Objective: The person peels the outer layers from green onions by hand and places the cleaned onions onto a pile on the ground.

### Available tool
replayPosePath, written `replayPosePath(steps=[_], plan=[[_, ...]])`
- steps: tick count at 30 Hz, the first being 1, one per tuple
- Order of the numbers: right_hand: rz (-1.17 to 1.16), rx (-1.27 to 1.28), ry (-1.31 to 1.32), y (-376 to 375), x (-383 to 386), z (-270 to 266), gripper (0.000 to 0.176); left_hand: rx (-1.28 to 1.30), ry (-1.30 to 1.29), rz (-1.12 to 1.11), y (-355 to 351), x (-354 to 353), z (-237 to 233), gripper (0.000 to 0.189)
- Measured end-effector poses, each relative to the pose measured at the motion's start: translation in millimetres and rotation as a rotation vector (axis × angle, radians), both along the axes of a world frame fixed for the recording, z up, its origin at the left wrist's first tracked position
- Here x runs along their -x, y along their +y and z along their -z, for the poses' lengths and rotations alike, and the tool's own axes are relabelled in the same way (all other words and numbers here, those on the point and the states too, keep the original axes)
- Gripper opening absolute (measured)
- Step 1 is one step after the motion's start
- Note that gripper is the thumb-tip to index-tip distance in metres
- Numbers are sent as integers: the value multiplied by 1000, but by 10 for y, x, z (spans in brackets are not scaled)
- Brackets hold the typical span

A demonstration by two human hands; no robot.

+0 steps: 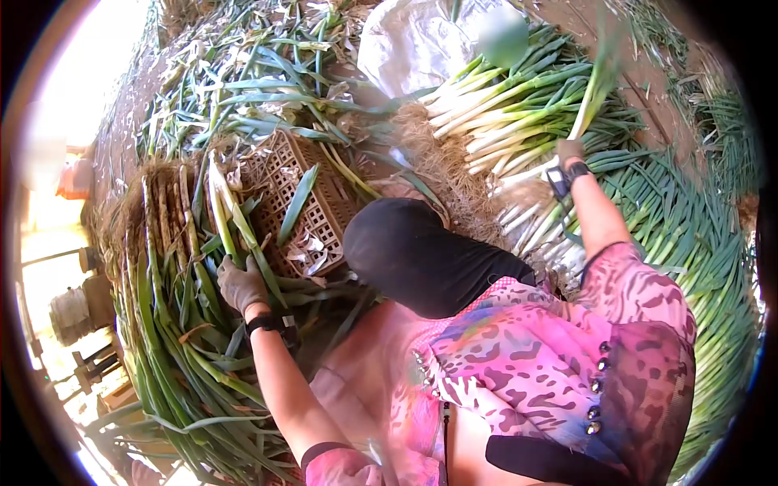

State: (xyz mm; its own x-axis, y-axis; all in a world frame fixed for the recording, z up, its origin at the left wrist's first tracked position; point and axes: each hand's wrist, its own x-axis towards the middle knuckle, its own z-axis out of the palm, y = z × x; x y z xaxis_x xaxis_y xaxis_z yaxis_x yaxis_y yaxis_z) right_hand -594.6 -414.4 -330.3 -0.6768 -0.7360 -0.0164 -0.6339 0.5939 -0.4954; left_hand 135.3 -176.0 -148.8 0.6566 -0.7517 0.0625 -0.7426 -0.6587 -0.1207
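My left hand point(241, 283), in a grey glove, is closed round the green part of a scallion point(220, 206) with a pale stem, above a pile of unpeeled scallions point(166, 324) with brown roots. My right hand point(570, 151), also gloved, grips a white-stemmed scallion point(598, 89) whose green leaves point up and are blurred. It is over the right edge of a heap of cleaned scallions point(519, 113), whose roots point left.
A brown plastic crate point(304, 194) stands upside down between the piles, with leaf scraps on it. Stripped leaves point(259, 81) lie behind it. A white sack point(417, 44) is at the top. More scallions point(689, 275) cover the right side.
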Motion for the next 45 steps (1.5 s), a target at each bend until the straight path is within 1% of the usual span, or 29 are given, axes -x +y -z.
replayPosePath(steps=[2, 3, 6, 7, 10, 11, 12, 13, 14, 15, 16, 17, 18, 20, 22, 24, 25, 26, 28, 30, 32, 34, 36, 37, 38, 39, 40, 42, 45], plan=[[-55, -146, -58, 70, -234, 276, 31, -93, 14, -39, -114, 43, 73, 51], [-95, -221, -85, 105, -321, 384, 31, -194, 56, -80, -215, 69, 67, 54], [-234, -442, -145, 172, -448, 644, 31, -251, 130, -103, -373, 203, 81, 55], [-290, -505, -169, 166, -447, 715, 30, -275, 248, -187, -486, 264, 44, 54], [-407, -591, -266, 142, -452, 898, 31, -61, -115, 106, -426, 107, 273, 52], [-435, -575, -315, 147, -456, 966, 31, 137, -270, 264, -392, -9, 346, 52], [-479, -527, -354, 112, -427, 1076, 31, 117, -330, 219, -400, -4, 243, 51], [-524, -480, -394, 78, -399, 1183, 32, -14, -191, 5, -441, -49, 199, 48], [-662, -458, -351, 35, -446, 1277, 30, -134, -46, -213, -463, -146, 153, 46], [-797, -425, -304, -10, -498, 1362, 28, -180, 101, -310, -426, -336, 211, 44], [-897, -460, -292, -49, -591, 1254, 27, -218, 255, -398, -372, -519, 278, 41], [-997, -490, -283, -91, -690, 1139, 26, -240, 281, -381, -355, -519, 200, 40], [-814, -500, -454, -57, -957, 860, 27, -195, 323, -356, -300, -585, 241, 39], [-396, -423, -768, 7, -1510, 293, 30, -121, 423, -258, -160, -605, 131, 39], [-605, -380, -817, -152, -1840, 47, 39, -16, 464, -134, -65, -613, 117, 39], [-833, -315, -897, -309, -2340, -309, 49, 42, 461, -82, -74, -312, -237, 38], [-929, -237, -917, -312, -2692, -705, 55, 46, 411, -61, -83, -150, -410, 35], [-1021, -147, -929, -154, -3131, -1274, 62, 92, 374, -17, 62, -105, -637, 35], [-1180, -154, -1128, -212, -3707, -1953, 78, 167, 295, 66, 161, 129, -935, 34], [-1332, 92, -1007, -278, -4210, -2459, 91, 240, 168, 166, 268, 355, -1134, 36], [-1495, 141, -1040, -430, -4792, -2570, 92, 296, 105, 161, 323, 612, -1274, 40], [-1660, 189, -1067, -565, -5347, -2607, 93, 288, 46, 214, 424, 759, -1337, 43], [-1643, 162, -1157, -366, -5464, -2896, 87, 255, 62, 193, 501, 869, -1441, 44], [-1651, 112, -1082, -386, -5440, -2939, 78, 345, 74, 210, 555, 868, -1469, 40], [-1656, 62, -1007, -461, -5381, -2932, 69, 373, 103, 185, 622, 826, -1504, 40], [-1608, 232, -732, -612, -5337, -2977, 55, 400, 133, 159, 715, 732, -1547, 40], [-1563, 344, -568, -825, -5228, -2992, 52, 428, 165, 133, 827, 631, -1584, 40], [-1403, 525, -327, -1451, -4668, -2927, 47, 427, 239, 111, 1080, 427, -1645, 39], [-1121, 591, -126, -2431, -3108, -2577, 39, 549, 331, 0, 1458, 121, -1625, 40]])
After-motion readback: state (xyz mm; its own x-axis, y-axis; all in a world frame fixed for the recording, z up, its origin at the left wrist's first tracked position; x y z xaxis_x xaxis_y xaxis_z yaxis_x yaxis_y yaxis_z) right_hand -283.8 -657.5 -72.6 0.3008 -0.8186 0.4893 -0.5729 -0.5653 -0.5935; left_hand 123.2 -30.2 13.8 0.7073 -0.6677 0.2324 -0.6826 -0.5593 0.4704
